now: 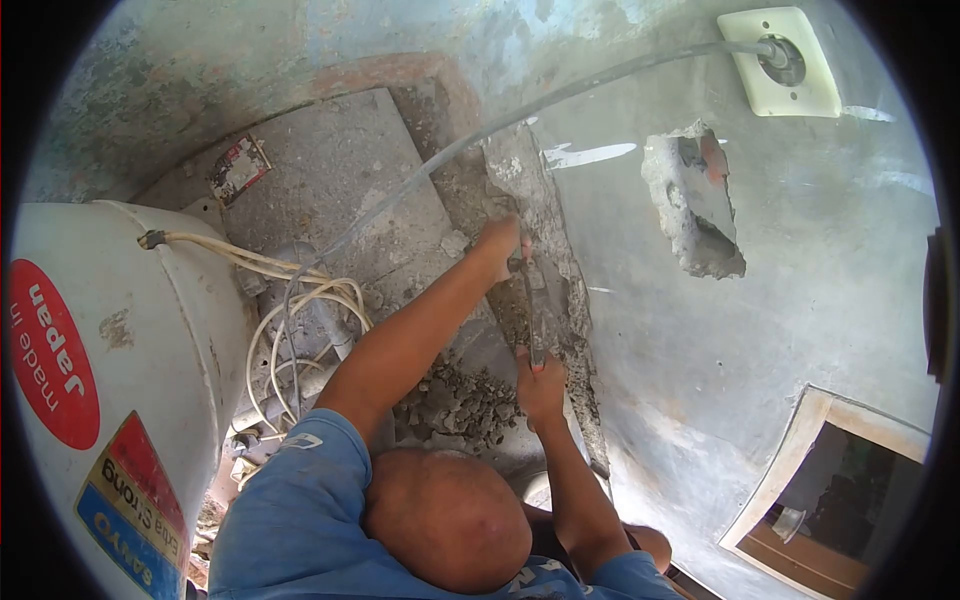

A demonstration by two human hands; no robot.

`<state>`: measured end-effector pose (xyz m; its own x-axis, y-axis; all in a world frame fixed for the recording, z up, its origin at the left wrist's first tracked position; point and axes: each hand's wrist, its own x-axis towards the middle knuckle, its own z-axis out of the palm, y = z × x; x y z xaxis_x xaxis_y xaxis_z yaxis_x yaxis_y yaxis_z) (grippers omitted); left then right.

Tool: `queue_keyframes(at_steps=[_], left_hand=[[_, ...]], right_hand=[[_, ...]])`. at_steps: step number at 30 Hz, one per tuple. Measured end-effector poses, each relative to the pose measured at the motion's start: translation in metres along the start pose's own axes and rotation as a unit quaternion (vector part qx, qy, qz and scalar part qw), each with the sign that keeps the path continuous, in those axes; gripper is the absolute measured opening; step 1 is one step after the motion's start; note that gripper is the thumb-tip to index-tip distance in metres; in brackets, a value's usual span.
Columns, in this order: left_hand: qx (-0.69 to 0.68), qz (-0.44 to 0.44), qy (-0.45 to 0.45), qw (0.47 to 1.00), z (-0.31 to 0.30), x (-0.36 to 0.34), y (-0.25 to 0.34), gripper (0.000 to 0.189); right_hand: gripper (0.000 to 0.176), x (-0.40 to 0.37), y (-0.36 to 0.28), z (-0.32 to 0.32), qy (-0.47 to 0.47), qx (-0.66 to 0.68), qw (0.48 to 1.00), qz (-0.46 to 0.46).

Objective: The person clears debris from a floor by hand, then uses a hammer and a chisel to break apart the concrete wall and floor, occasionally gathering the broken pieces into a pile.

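My left hand (pixel 500 248) is closed at the rough, broken strip (pixel 555 235) where the wall meets the slab. Something small and grey shows at its fingers, too unclear to name. Nearer to me, my right hand (pixel 541 388) is wrapped round the near end of a long, narrow, flat grey tool (pixel 536 305). The tool's far end reaches up close to my left fingers; whether they touch it is unclear. Crumbled mortar (pixel 460 400) lies to the left of my right hand.
Left stands a large white container (pixel 150 300) with stickers, beside coiled cream cables (pixel 300 280). A grey conduit (pixel 590 80) arches to a wall plate (pixel 780 62). The wall has a rectangular hole (pixel 695 200) and a framed opening (pixel 840 490). A bald head (pixel 450 520) shows at the bottom.
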<state>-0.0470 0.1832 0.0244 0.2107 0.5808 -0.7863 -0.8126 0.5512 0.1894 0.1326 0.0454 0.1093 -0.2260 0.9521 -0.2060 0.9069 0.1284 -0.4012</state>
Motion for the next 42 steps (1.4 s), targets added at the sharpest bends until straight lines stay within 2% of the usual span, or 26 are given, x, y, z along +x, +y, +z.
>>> queue_keyframes(at_steps=[1, 2, 3, 4, 5, 6, 8, 9, 10, 11, 14, 15, 17, 18, 20, 21, 23, 25, 27, 29, 32, 34, 38, 41, 42], left_hand=[[-0.031, 0.024, 0.000, 0.999, -0.001, 0.001, 0.002, 0.024], [-0.058, 0.031, 0.000, 0.998, -0.002, -0.002, -0.013, 0.024], [-0.053, 0.015, 0.005, 0.998, -0.004, -0.009, -0.030, 0.024], [-0.023, 0.047, 0.040, 0.998, 0.002, -0.020, -0.020, 0.025], [0.006, 0.069, 0.076, 0.995, 0.005, -0.029, -0.019, 0.026], [0.006, 0.066, 0.076, 0.995, 0.002, -0.028, -0.026, 0.026], [0.042, 0.067, 0.052, 0.996, -0.008, -0.022, -0.032, 0.028], [0.044, 0.065, 0.052, 0.996, -0.012, -0.018, -0.034, 0.028], [0.106, 0.122, 0.037, 0.986, -0.015, -0.016, -0.034, 0.028], [0.166, 0.178, 0.022, 0.970, -0.018, -0.014, -0.034, 0.028], [0.203, 0.186, 0.004, 0.961, -0.030, 0.007, -0.017, 0.028], [0.204, 0.184, 0.004, 0.962, -0.029, 0.012, -0.014, 0.028], [-0.018, 0.112, 0.115, 0.987, -0.026, 0.012, -0.013, 0.030], [-0.015, 0.109, 0.117, 0.987, -0.031, 0.009, -0.016, 0.030], [0.008, 0.216, 0.143, 0.966, -0.040, 0.002, -0.011, 0.032], [0.009, 0.214, 0.144, 0.966, -0.039, 0.003, -0.010, 0.032], [0.077, 0.292, 0.133, 0.944, -0.040, 0.012, -0.003, 0.042], [0.055, 0.318, 0.153, 0.934, -0.038, 0.027, 0.004, 0.040], [0.034, 0.346, 0.165, 0.923, -0.037, 0.049, 0.009, 0.040], [0.094, 0.327, 0.123, 0.933, -0.037, 0.061, 0.011, 0.062], [0.074, 0.350, 0.157, 0.921, -0.029, 0.061, 0.005, 0.062], [0.076, 0.354, 0.148, 0.920, -0.031, 0.056, 0.005, 0.058], [0.064, 0.373, 0.145, 0.914, -0.032, 0.055, 0.006, 0.050], [0.067, 0.358, 0.150, 0.919, -0.035, 0.062, 0.011, 0.049], [0.052, 0.332, 0.123, 0.934, -0.038, 0.064, 0.012, 0.047]], right_hand=[[0.023, 0.001, -0.002, -0.002, -0.039, 0.028, 0.995, 0.084], [0.023, -0.010, 0.002, -0.005, -0.043, 0.026, 0.994, 0.096], [0.025, -0.025, 0.006, -0.008, -0.015, 0.034, 0.999, 0.018], [0.027, -0.014, 0.003, -0.009, 0.024, 0.046, 0.995, -0.086], [0.027, -0.014, 0.000, -0.014, 0.024, 0.048, 0.995, -0.088], [0.017, -0.021, -0.001, -0.024, 0.003, 0.026, 0.997, -0.078], [0.017, -0.023, 0.006, -0.028, -0.014, 0.006, 0.998, -0.068], [0.014, -0.023, 0.018, -0.023, 0.025, 0.000, 0.992, -0.122], [0.011, -0.022, 0.016, -0.023, 0.062, -0.008, 0.982, -0.177], [0.011, -0.023, 0.014, -0.024, 0.060, -0.009, 0.983, -0.175], [0.013, -0.016, -0.010, -0.032, 0.113, 0.018, 0.981, -0.158], [0.017, -0.015, -0.019, -0.034, 0.125, 0.044, 0.983, -0.124], [0.021, -0.019, -0.020, -0.034, 0.135, 0.071, 0.985, -0.081], [0.021, -0.022, -0.016, -0.033, 0.116, 0.094, 0.988, -0.048], [0.021, -0.020, -0.009, -0.029, 0.099, 0.121, 0.988, -0.020], [0.021, -0.023, -0.005, -0.027, 0.100, 0.109, 0.989, -0.022], [0.021, -0.027, 0.001, -0.023, 0.097, 0.099, 0.990, -0.024], [0.022, -0.026, 0.005, -0.021, 0.098, 0.053, 0.993, -0.048], [0.022, -0.027, -0.003, -0.026, 0.093, 0.073, 0.992, -0.035], [0.022, -0.029, 0.002, -0.026, 0.088, 0.092, 0.992, -0.022], [0.025, -0.032, 0.021, -0.016, 0.098, 0.059, 0.993, -0.038], [0.026, -0.035, 0.022, -0.018, 0.071, 0.118, 0.988, 0.066], [0.027, -0.035, 0.017, -0.024, 0.084, 0.097, 0.990, 0.057], [0.027, -0.036, 0.008, -0.031, 0.059, 0.125, 0.984, 0.110], [0.028, -0.036, 0.006, -0.032, 0.046, 0.131, 0.981, 0.139]])
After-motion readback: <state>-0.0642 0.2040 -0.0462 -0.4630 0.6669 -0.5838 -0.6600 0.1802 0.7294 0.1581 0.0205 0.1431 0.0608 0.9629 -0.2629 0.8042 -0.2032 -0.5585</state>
